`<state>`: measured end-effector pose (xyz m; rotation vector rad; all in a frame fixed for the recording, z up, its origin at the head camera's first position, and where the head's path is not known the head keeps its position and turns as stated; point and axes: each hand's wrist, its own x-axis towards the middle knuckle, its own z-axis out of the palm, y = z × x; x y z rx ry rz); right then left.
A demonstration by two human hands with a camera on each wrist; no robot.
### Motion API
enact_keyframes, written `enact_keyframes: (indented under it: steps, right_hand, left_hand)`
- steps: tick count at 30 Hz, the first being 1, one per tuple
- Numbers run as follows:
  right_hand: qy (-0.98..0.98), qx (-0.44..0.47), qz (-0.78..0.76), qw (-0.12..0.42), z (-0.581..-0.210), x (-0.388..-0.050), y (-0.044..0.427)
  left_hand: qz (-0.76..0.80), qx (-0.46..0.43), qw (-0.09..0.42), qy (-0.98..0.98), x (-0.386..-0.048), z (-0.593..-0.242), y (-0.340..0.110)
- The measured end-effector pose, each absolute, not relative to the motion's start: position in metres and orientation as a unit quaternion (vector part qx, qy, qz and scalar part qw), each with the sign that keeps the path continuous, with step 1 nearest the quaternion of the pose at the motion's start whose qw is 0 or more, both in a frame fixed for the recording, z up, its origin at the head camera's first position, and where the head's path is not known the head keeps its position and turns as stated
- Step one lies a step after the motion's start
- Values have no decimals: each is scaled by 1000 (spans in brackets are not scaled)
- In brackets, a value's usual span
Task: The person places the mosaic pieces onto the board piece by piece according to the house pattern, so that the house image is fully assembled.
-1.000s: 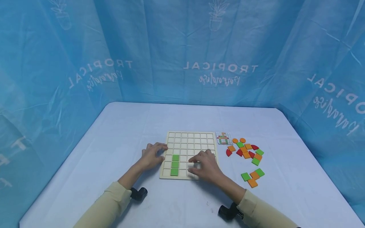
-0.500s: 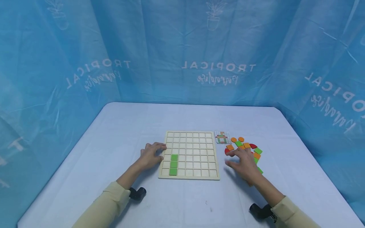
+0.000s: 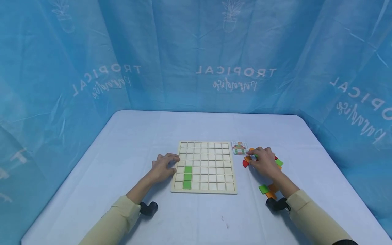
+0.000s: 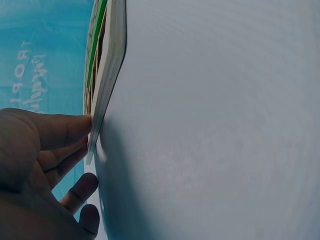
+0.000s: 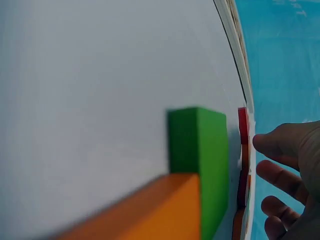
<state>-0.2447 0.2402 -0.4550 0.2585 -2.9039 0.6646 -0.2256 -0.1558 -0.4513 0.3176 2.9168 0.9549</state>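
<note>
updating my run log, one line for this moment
left hand: touching board; right hand: over loose tiles; on board: three green tiles, one column

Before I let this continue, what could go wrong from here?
The right hand is over the bunched tiles and might knock the red quarter-circle tile away.
The pattern card lies close by that hand and could get nudged.
The left hand touches the grid board; a push might jostle its three green square tiles.

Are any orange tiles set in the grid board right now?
No, the grid board bears only three green tiles, lined up in its second column from the left.
</note>
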Motion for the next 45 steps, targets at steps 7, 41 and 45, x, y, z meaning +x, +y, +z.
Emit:
enact_keyframes:
  steps: [7, 41, 45]
  right_hand:
    - [-972, 93, 211, 49, -453, -249, 239]
    - [-968, 83, 237, 29, -457, -254, 249]
    - [-965, 85, 244, 37, -456, -253, 249]
  left_hand:
    - [312, 108, 26, 944, -226, -452, -156]
    - [315, 114, 19, 942, -223, -449, -157]
    - [314, 112, 22, 943, -224, -450, -156]
